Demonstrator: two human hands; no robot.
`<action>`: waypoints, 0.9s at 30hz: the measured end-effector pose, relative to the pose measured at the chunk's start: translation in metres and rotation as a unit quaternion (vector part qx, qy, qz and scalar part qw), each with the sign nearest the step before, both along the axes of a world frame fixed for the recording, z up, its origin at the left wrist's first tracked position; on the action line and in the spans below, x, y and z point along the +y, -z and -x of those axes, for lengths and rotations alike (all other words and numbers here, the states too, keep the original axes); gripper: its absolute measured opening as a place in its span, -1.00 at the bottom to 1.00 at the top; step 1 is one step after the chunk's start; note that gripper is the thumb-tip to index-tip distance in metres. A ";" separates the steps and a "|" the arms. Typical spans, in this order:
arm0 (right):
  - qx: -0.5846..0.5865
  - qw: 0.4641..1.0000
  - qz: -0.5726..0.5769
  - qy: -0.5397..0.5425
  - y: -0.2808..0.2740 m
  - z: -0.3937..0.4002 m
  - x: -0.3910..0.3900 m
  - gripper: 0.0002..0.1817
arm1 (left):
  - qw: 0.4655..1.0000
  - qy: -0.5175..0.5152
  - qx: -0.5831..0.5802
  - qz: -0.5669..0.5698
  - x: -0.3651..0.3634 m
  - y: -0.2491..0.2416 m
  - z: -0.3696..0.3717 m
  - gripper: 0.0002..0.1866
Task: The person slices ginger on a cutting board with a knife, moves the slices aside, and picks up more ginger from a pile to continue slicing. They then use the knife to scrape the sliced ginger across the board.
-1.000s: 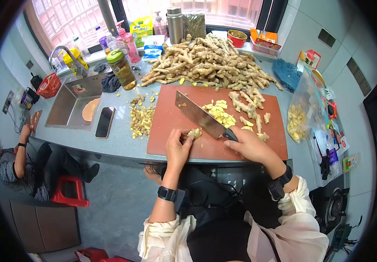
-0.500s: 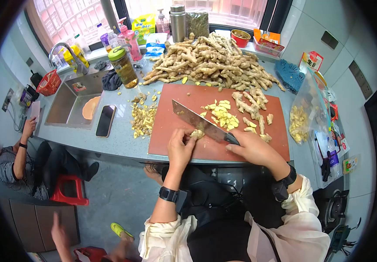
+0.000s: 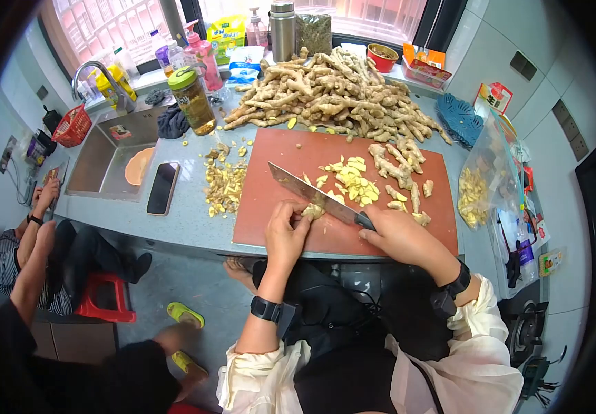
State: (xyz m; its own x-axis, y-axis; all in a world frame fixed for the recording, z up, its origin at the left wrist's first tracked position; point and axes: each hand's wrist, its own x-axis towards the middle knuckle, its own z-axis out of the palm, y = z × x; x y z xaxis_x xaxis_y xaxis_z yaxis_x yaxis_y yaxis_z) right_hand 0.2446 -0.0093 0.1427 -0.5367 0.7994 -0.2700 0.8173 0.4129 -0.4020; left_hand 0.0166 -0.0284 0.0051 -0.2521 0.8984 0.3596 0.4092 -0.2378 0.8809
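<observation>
My left hand (image 3: pixel 287 234) is closed on a small piece of ginger (image 3: pixel 313 211), pressing it to the reddish-brown cutting board (image 3: pixel 270 148). In my right hand (image 3: pixel 398 238) is the dark handle of a wide-bladed kitchen knife (image 3: pixel 308 191). Its blade slants up to the left across the board, right beside the held ginger. Just beyond the blade lies a heap of yellow ginger slices (image 3: pixel 353 181). Several unpeeled ginger pieces (image 3: pixel 398 165) rest on the board's right part. Ginger scraps (image 3: pixel 223 188) are strewn on the counter left of the board.
A large pile of ginger root (image 3: pixel 339 93) stands behind the board. To the left are a phone (image 3: pixel 163 189), a tea bottle (image 3: pixel 193 103) and a sink (image 3: pixel 98 162). A plastic bag with ginger (image 3: pixel 477 186) stands right. Two people are at the left, one seated.
At the lower left, a person has risen or leaned in, with an arm now reaching toward the seated person. My hands, knife and ginger have hardly moved.
</observation>
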 end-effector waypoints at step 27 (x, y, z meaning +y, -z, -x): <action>0.013 0.999 -0.037 -0.001 0.041 0.039 0.016 -0.64 | 1.000 -0.005 0.019 -0.016 -0.004 -0.007 -0.003 -0.83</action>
